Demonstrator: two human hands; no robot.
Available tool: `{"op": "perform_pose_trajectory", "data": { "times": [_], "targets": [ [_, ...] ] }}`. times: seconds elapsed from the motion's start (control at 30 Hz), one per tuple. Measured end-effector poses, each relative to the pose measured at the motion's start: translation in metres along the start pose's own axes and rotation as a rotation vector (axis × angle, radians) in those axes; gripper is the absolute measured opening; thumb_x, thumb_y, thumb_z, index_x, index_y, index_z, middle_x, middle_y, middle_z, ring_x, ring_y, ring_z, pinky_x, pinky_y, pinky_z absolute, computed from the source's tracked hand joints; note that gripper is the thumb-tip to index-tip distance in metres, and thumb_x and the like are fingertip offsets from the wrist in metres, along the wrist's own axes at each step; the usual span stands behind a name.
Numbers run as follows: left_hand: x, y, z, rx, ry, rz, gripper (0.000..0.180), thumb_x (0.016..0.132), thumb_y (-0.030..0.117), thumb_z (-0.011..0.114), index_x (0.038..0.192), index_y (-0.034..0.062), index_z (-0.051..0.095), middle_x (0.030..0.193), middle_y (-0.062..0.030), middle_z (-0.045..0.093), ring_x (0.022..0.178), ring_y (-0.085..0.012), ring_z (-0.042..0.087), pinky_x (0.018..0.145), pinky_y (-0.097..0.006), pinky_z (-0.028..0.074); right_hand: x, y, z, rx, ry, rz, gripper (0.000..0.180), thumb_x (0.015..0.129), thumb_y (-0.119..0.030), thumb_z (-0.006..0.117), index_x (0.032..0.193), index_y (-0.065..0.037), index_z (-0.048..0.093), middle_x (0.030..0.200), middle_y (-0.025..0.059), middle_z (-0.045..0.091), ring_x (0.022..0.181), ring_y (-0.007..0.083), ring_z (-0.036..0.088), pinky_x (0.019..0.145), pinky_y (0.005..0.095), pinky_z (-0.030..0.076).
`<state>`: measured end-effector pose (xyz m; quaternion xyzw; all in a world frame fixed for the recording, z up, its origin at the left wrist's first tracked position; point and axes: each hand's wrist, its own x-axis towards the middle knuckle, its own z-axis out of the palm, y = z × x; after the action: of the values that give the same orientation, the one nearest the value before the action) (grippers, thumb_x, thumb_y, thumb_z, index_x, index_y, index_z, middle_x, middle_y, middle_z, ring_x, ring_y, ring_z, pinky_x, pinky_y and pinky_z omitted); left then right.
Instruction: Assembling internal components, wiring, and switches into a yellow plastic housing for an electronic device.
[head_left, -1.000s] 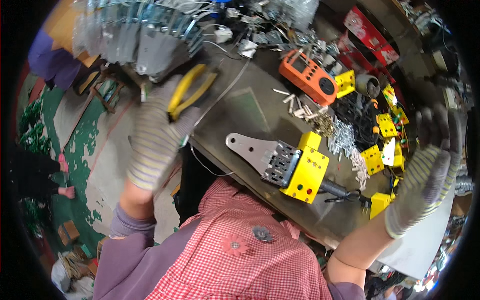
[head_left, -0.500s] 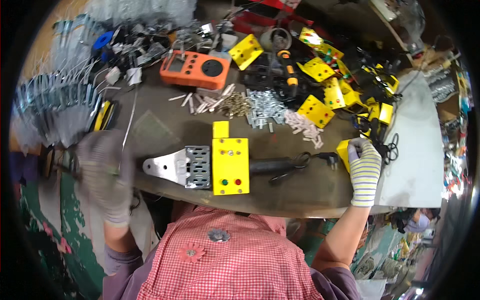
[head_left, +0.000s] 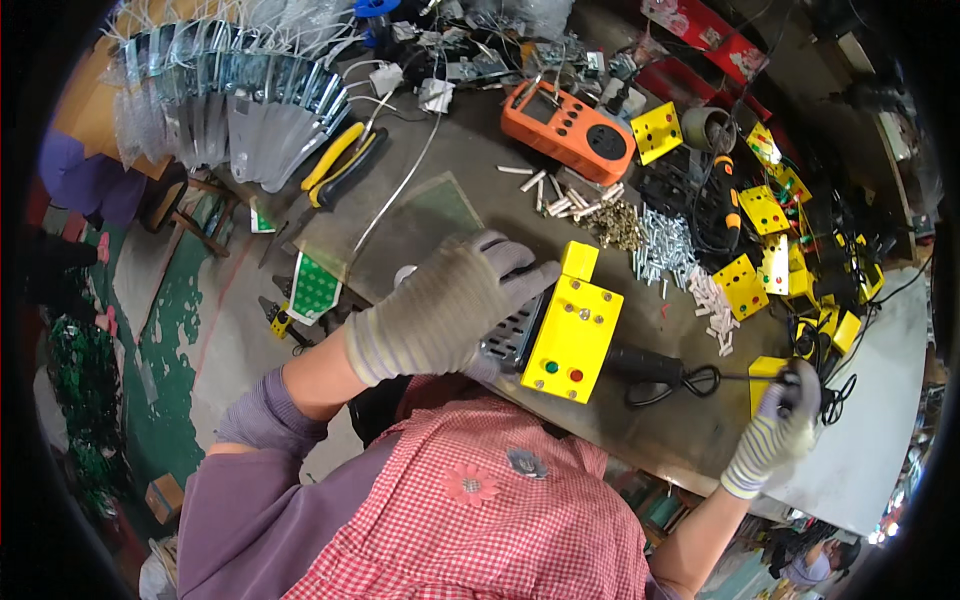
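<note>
A hand tool with a yellow box [head_left: 572, 340], green and red lights, and a black handle [head_left: 645, 367] lies near the table's front edge. Its slotted metal plate [head_left: 510, 336] sticks out leftward, mostly beneath my gloved left hand [head_left: 440, 305]. The fingers of that hand curve over the plate's far side, the thumb at its near side. From the handle a black cord runs right to my gloved right hand [head_left: 783, 425], closed round the black plug [head_left: 793, 386] at its end. Just behind this hand lies a yellow cover [head_left: 768, 372].
Behind the tool lie piles of screws [head_left: 664, 247], brass bits [head_left: 617, 226] and pale ceramic sticks [head_left: 712, 310]. Farther back stands an orange meter [head_left: 568, 130]. Yellow-handled pliers [head_left: 343, 165] and stacked metal plates [head_left: 235, 110] are at the left; yellow covers [head_left: 741, 287] crowd the right.
My view has turned and shifted left. My left hand has come from the left onto the metal plate. My right hand has left the yellow cover and taken the plug.
</note>
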<state>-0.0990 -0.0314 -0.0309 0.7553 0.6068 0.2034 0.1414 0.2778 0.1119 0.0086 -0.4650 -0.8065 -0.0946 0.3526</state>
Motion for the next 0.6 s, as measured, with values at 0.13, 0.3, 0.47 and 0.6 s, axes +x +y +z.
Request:
{"op": "perform_pose_trajectory", "data": {
  "times": [0.13, 0.3, 0.47, 0.6],
  "targets": [
    [-0.017, -0.008, -0.007, 0.005, 0.124, 0.014, 0.100, 0.057, 0.045, 0.089, 0.139, 0.0030, 0.052, 0.124, -0.0198, 0.058, 0.113, -0.0381, 0.058, 0.099, -0.047, 0.047, 0.048, -0.056, 0.026, 0.845, 0.235, -0.105, 0.029, 0.097, 0.001, 0.051, 0.124, 0.009, 0.058, 0.113, 0.0282, 0.068, 0.093, 0.0323, 0.072, 0.084, 0.0384, 0.059],
    [-0.030, -0.022, -0.018, -0.053, 0.265, -0.080, 0.098, 0.060, 0.047, 0.087, 0.139, 0.0005, 0.051, 0.120, -0.0222, 0.059, 0.108, -0.0402, 0.060, 0.096, -0.047, 0.048, 0.117, -0.163, 0.067, 1.407, -0.258, 0.279, 0.042, 0.091, -0.007, 0.056, 0.130, 0.007, 0.051, 0.103, 0.0166, 0.065, 0.083, 0.0186, 0.064, 0.081, 0.0327, 0.055],
    [-0.023, -0.031, -0.017, 0.022, 0.250, -0.164, 0.099, 0.061, 0.045, 0.087, 0.141, 0.0012, 0.050, 0.124, -0.0215, 0.057, 0.115, -0.0393, 0.056, 0.100, -0.048, 0.046, 0.151, -0.162, 0.139, 0.904, -0.441, -0.047, 0.022, 0.092, -0.007, 0.065, 0.114, -0.002, 0.065, 0.094, 0.0116, 0.070, 0.083, 0.0188, 0.067, 0.078, 0.0308, 0.052],
    [-0.023, -0.030, -0.014, 0.158, 0.202, -0.249, 0.096, 0.062, 0.047, 0.086, 0.139, 0.0022, 0.051, 0.127, -0.0194, 0.057, 0.117, -0.0387, 0.055, 0.103, -0.048, 0.044, 0.149, -0.158, 0.162, 0.786, -0.375, -0.285, 0.020, 0.089, -0.002, 0.063, 0.109, 0.000, 0.070, 0.099, 0.0185, 0.072, 0.094, 0.0319, 0.070, 0.086, 0.0363, 0.053]
  ]
}}
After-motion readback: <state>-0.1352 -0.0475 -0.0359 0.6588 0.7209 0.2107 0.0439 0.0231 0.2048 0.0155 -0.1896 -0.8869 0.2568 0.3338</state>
